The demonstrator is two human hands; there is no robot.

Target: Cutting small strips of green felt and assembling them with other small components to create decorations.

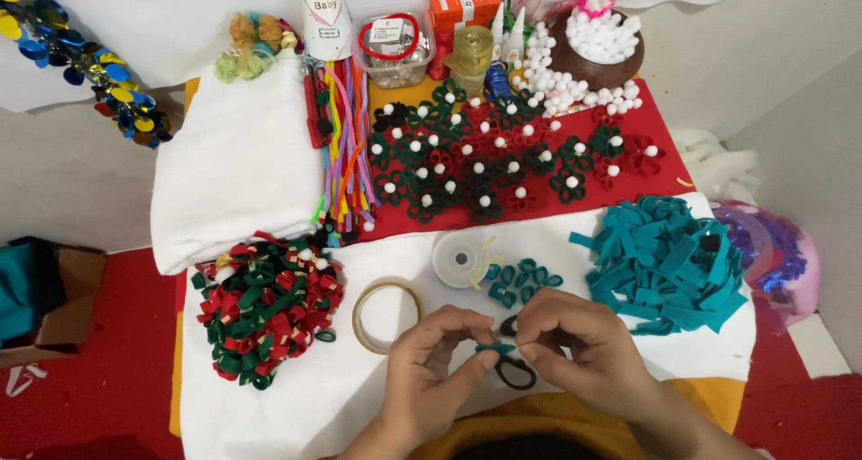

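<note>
Two hands, left [431,357] and right [575,339], pinch one teal felt strip [496,348].

A teal felt strip [496,348] sits between the hands, above a black loop [515,373]. The pile of strips [669,267] at the right is the same teal. The heap of loops [265,307] at the left mixes red and dark green. Red and green felt flowers [503,159] carry white pompom centres on a red cloth [655,186]. The tape ring [386,316] looks tan, perhaps translucent. White cloth [296,406] covers the table.
</note>
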